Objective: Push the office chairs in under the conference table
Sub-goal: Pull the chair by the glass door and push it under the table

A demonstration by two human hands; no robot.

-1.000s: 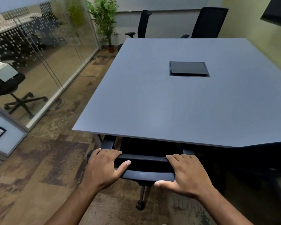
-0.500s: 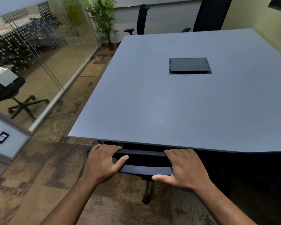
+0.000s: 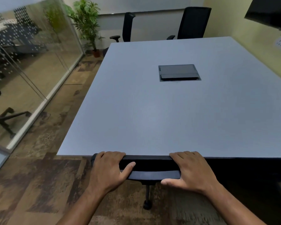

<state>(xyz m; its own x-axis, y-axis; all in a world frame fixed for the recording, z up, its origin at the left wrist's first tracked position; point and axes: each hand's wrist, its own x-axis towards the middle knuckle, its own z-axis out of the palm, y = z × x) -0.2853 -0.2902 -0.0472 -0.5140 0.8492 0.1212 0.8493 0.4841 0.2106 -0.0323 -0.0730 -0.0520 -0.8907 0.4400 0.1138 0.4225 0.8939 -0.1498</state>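
Note:
A black office chair (image 3: 150, 166) stands at the near edge of the grey conference table (image 3: 152, 119), its seat hidden beneath the top. Only the top of its backrest and one castor leg show. My left hand (image 3: 109, 169) grips the left end of the backrest's top. My right hand (image 3: 189, 171) grips the right end. The backrest touches the table's front edge. Two more black chairs, one (image 3: 127, 27) left and one (image 3: 193, 23) right, stand at the far end of the table.
A glass wall (image 3: 31, 70) runs along the left, with a strip of patterned carpet between it and the table. A potted plant (image 3: 88, 25) stands in the far left corner. A black cable box (image 3: 178, 73) is set into the tabletop. A dark screen (image 3: 269, 12) hangs at upper right.
The chair has rolled forward under the table with both hands on its backrest. Its seat and armrests, seen before, are now hidden, and the backrest has reached the table edge.

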